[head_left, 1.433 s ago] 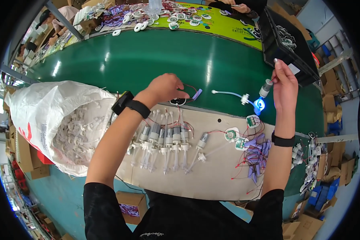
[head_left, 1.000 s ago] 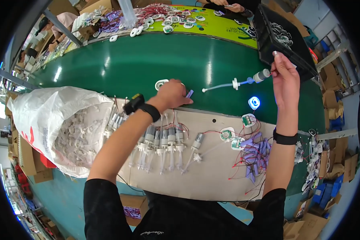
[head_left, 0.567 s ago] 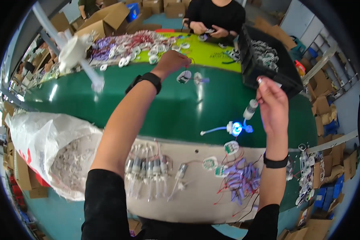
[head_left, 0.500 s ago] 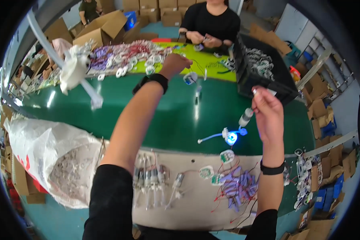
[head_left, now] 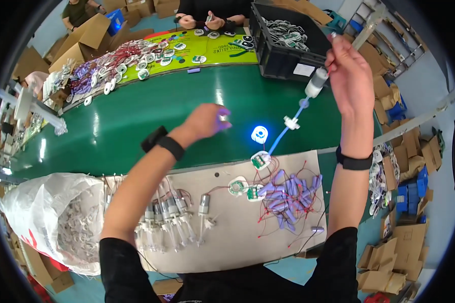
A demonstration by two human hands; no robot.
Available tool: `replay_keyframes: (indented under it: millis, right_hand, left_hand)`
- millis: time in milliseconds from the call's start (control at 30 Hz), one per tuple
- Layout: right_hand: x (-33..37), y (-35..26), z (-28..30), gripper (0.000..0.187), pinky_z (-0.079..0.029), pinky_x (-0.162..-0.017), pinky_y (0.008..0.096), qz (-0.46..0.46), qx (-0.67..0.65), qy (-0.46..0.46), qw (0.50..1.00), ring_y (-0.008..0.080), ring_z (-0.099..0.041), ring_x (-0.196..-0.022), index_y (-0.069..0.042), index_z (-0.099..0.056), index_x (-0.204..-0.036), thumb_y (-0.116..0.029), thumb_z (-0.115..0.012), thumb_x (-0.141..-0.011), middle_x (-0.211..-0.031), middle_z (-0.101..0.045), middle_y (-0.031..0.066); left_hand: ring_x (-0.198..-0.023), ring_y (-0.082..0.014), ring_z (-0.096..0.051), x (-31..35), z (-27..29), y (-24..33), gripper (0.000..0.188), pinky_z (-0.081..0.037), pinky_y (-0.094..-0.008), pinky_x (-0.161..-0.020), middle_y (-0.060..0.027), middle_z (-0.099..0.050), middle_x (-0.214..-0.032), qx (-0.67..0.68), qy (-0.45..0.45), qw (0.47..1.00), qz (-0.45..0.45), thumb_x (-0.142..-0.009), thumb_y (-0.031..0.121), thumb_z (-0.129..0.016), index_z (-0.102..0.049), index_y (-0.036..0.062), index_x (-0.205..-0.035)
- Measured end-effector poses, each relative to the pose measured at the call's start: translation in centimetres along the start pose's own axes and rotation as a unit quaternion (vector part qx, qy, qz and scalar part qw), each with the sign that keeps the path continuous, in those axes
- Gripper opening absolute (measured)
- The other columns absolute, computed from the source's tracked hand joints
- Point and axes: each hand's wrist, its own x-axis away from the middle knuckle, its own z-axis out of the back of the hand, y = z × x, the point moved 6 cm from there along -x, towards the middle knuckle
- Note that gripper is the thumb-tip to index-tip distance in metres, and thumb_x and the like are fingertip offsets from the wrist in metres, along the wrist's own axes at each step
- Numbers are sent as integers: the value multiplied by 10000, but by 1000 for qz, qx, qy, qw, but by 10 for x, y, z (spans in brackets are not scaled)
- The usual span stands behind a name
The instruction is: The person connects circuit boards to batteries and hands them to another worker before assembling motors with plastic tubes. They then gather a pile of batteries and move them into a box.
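My right hand (head_left: pixel 350 70) is raised at the right, fingers pinched on a thin lead. A small silver motor with a white end (head_left: pixel 316 83) hangs below it. From the motor a bluish, see-through tube (head_left: pixel 282 137) runs down through a white fitting (head_left: pixel 291 122). My left hand (head_left: pixel 207 121) hovers over the green tabletop, fingers curled round something small and pale that I cannot make out. Between the hands, a round disc (head_left: pixel 259 134) glows blue. Near it a round white piece with a green circuit board (head_left: pixel 260 160) lies at the mat's edge.
Purple wired battery cells (head_left: pixel 290 199) are heaped on the beige mat (head_left: pixel 227 242), beside a row of motors with tubes (head_left: pixel 169 212). A white sack (head_left: pixel 40 202) stands left. Beyond are a black crate (head_left: pixel 283 68) and a yellow-green mat (head_left: pixel 179 43) with parts, where another person works.
My left hand has come back from the yellow-green mat toward the middle, away from the dangling board. My right hand has lifted the motor and its tube higher. The view has shifted.
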Motion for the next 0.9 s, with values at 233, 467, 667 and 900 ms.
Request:
replay_keyframes:
  millis: [233, 467, 667, 900]
  right_hand:
    - [5, -33, 46, 242, -417, -685, 211, 11, 2, 51, 999, 93, -553, -777, 25, -668, -1116, -108, -699, -917, -919, -644, 9]
    - [19, -27, 59, 230, -414, -713, 227, -40, 62, 57, 996, 98, -541, -802, -2, -661, -1140, -132, -661, -951, -932, -635, -5]
    - [31, -14, 50, 239, -392, -703, 216, -57, 50, 45, 996, 89, -524, -791, -2, -667, -1147, -132, -669, -946, -906, -623, -17]
    - [34, 30, 24, 247, -391, -700, 213, -86, 43, 25, 995, 77, -523, -789, -1, -675, -1149, -136, -676, -942, -903, -625, -26]
  left_hand:
    - [-1123, -404, -594, -24, -91, 45, 594, -499, -450, -977, -239, -608, -1217, -30, 18, 999, 11, -798, 455, -743, -663, 73, -1244]
    - [-1047, -425, -623, -49, -97, 6, 657, -521, -403, -933, -293, -599, -1157, -99, 12, 993, 66, -660, 425, -828, -642, -53, -1071]
    - [-798, -259, -691, -26, -47, -86, 610, -578, -351, -716, -218, -677, -952, 162, 83, 962, 202, -719, 296, -855, -609, -101, -1112]
    - [-945, -370, -669, 38, 18, -92, 575, -539, -419, -850, -218, -688, -1098, -110, 285, 940, 153, -751, 449, -803, -677, -6, -1081]
